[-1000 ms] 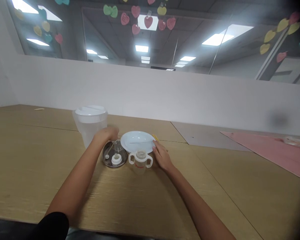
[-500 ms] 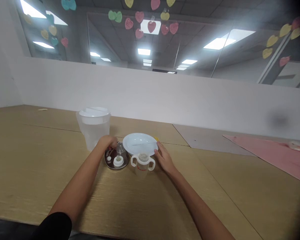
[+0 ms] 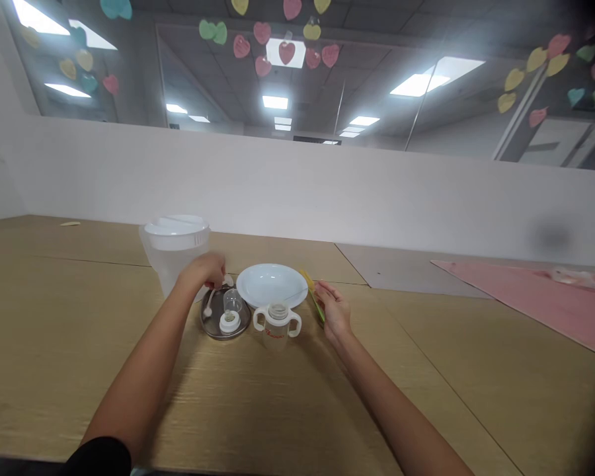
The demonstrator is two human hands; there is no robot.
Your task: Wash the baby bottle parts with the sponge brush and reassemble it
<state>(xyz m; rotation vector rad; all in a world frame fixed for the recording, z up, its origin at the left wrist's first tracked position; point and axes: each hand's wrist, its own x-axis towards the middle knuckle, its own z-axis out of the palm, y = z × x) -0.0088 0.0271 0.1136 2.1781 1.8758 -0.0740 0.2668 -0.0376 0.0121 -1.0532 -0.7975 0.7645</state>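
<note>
Fingers curled downward, your left hand [image 3: 203,270] reaches over the far side of a metal tray [image 3: 211,326] on the counter [image 3: 258,410], its fingertips at a small white curved piece [image 3: 228,281]; whether they grip it cannot be told. A slender white stick [image 3: 208,311] lies in the tray just below that hand, its long axis slanting from the near left up toward your knuckles, so the left hand is the nearer of the two. Beside it in the tray are a clear cover [image 3: 232,301] and a white-collared nipple [image 3: 229,322].

Your right hand [image 3: 336,311], fingers partly bent and close together, is just beyond the right edge of a white plate [image 3: 265,284], at a slim yellow-and-green utensil [image 3: 306,278]. The utensil's length runs from the far left down to the near right, along the fingers' inner side; contact is apparent, but a firm hold cannot be confirmed.

Between your forearms, an uncapped two-handled bottle [image 3: 276,327] stands upright in front of the plate. A lidded pitcher [image 3: 178,254] stands behind your left wrist, while a pink sheet [image 3: 515,291] lies well apart at far right.
</note>
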